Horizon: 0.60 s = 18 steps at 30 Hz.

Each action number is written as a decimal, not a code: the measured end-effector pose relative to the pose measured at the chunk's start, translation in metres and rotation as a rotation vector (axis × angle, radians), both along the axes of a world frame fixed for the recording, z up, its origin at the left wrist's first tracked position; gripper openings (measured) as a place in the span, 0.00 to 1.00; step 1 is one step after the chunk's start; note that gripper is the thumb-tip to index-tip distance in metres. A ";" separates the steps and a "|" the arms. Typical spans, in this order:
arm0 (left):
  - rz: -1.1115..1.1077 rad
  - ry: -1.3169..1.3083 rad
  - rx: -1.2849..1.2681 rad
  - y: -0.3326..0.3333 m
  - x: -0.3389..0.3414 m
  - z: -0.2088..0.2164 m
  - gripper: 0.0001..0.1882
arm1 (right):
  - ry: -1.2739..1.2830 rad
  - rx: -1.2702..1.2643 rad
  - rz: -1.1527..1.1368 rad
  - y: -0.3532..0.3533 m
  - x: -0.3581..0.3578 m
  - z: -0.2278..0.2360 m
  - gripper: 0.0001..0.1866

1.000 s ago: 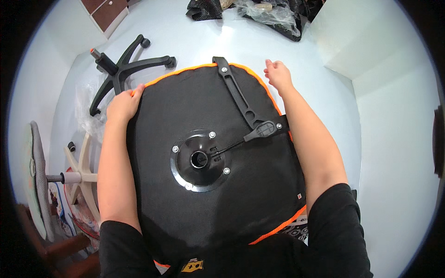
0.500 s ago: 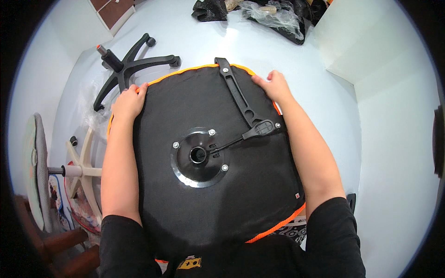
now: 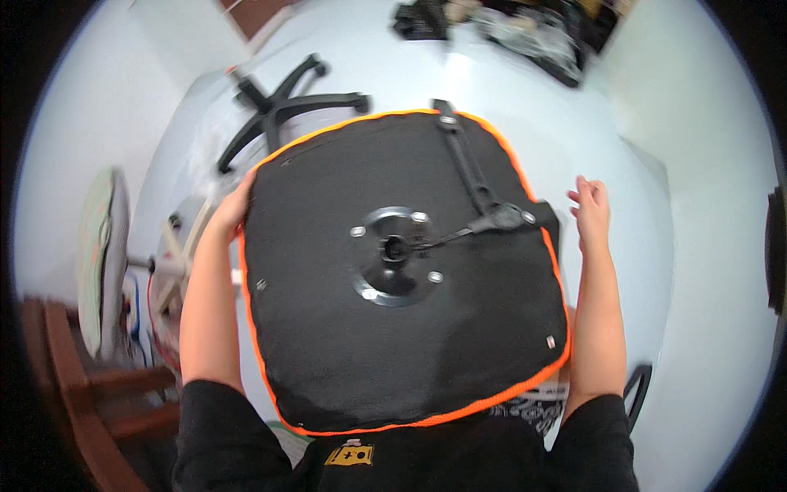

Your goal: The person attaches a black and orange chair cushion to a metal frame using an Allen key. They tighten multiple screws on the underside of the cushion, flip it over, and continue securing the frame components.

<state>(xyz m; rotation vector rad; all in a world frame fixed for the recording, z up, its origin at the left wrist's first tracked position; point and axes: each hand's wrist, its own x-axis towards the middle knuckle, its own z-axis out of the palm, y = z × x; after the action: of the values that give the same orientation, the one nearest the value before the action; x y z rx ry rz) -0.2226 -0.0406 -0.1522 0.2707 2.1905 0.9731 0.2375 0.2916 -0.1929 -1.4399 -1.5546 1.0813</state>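
An upturned chair seat (image 3: pixel 328 344) with black underside fabric and orange edging lies before me. A round black mounting plate (image 3: pixel 373 283) with a central socket is bolted to it. From the plate a thin lever runs to a black paddle handle (image 3: pixel 504 216). A slotted black bracket (image 3: pixel 467 164) reaches the far edge. My left hand (image 3: pixel 234 209) is closed on the seat's left edge, its fingertips partly hidden. My right hand (image 3: pixel 592 211) hangs beyond the right edge, touching nothing, its slightly bent fingers apart and a little blurred.
A black star-shaped chair base (image 3: pixel 275 107) with casters and an upright post lies on the floor at far left. Nearer stands a pale chair (image 3: pixel 98 262) beside brown wooden furniture (image 3: pixel 106 381). Black and clear plastic wrapping (image 3: pixel 533 37) lies at the back. A white wall (image 3: pixel 713 205) bounds the right.
My right hand has let go of the seat's far right edge and moved right, away from it. The seat has turned slightly, and the whole view has shifted.
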 end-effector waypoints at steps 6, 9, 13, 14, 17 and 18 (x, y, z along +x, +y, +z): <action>-0.031 -0.125 0.479 -0.021 -0.027 -0.048 0.33 | 0.205 -0.278 -0.030 -0.042 0.132 0.010 0.16; -0.098 -0.062 0.441 -0.053 -0.083 -0.067 0.34 | 0.142 -0.388 -0.228 -0.092 0.222 -0.021 0.15; -0.049 -0.152 0.409 -0.030 -0.076 -0.055 0.33 | -0.102 -0.277 -0.692 -0.167 0.341 -0.049 0.11; -0.077 -0.153 0.423 -0.038 -0.098 -0.059 0.33 | -0.216 -0.220 -0.769 -0.184 0.377 -0.067 0.11; -0.084 -0.127 0.466 -0.031 -0.059 -0.055 0.32 | -0.772 -0.081 -0.930 -0.237 0.440 -0.086 0.17; 0.123 -0.481 0.463 -0.026 -0.032 -0.028 0.34 | -0.845 -0.168 -0.948 -0.251 0.447 -0.086 0.19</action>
<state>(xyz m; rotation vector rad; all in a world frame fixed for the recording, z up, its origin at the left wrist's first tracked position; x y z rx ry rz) -0.2550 -0.0669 -0.1801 0.0964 1.5467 1.4440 0.6848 0.0403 -0.2792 -2.5526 -0.9824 -0.0009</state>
